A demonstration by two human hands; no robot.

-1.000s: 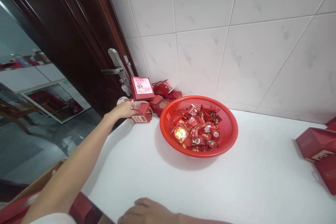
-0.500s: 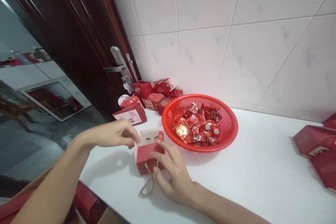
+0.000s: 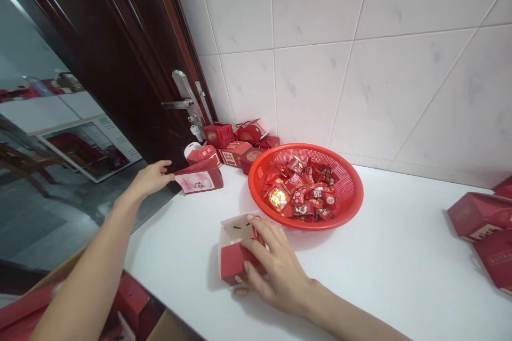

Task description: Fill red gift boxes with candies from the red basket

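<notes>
Pale marbled tiles cover the wall (image 3: 320, 80) along the far edge of the white bench (image 3: 360, 287), and a dark door (image 3: 120, 53) stands beyond its far left corner. Against that wall sits the red basket (image 3: 349, 186), partly filled with wrapped sweets (image 3: 298, 186).

Between the basket and the near edge lies the box (image 3: 232, 264), its top open and its slotted far flap raised. Whether it touches the basket is hard to tell. Fingers of the right hand (image 3: 276, 264) are clamped lightly on its right side, thumb against the near face; a blurred cord (image 3: 240, 292) lies just beside it.

Over the left edge, the left hand (image 3: 151, 180) has its fingers bent and apart, a tip beside the corner of a pink-faced carton (image 3: 197, 181); contact cannot be told. Behind the carton, red boxes (image 3: 231, 154) crowd the far left corner.

Steadying the opened box appears to be the step in hand. Working inside it would call for the right fingers to hold it lightly, without crushing the sides, and for the flaps to be parted wider.
</notes>
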